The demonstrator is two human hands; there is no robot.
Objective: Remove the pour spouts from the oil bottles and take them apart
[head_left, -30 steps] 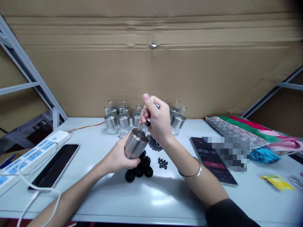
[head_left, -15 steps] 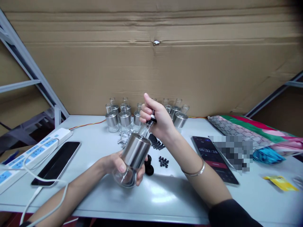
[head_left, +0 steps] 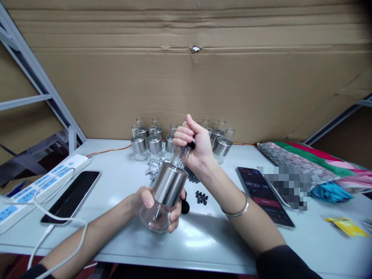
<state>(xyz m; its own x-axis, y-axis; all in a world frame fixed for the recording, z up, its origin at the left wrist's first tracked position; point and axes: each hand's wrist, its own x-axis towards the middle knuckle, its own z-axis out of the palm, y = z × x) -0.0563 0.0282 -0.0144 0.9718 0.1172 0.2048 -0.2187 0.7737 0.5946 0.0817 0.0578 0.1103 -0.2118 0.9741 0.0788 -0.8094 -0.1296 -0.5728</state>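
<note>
A glass bottle with a steel band point(head_left: 170, 184) is tilted, its neck up and to the right. My left hand point(head_left: 155, 205) wraps round its lower part. At the neck, my right hand point(head_left: 197, 145) is closed on a black cap point(head_left: 191, 144), thumb pointing up. Something small and dark shows inside the glass base. Behind stand several similar bottles point(head_left: 154, 144). Silver metal parts point(head_left: 152, 166) lie just behind the held bottle, and dark strips point(head_left: 192, 175) lie to its right. Small black rings point(head_left: 201, 197) and round black pieces point(head_left: 185, 206) are nearby, the latter partly hidden.
On the left are a white power strip point(head_left: 43, 190), a dark phone point(head_left: 71, 197) and a white cable crossing my left forearm. To the right lie a phone with a timer point(head_left: 266, 197), a yellow packet point(head_left: 347, 226) and colourful fabric point(head_left: 319, 159). Cardboard point(head_left: 186, 85) rises behind.
My right hand has come down onto the bottle's neck, and the black cap sits lower against it. A dark piece now shows inside the glass base. The view has shifted slightly.
</note>
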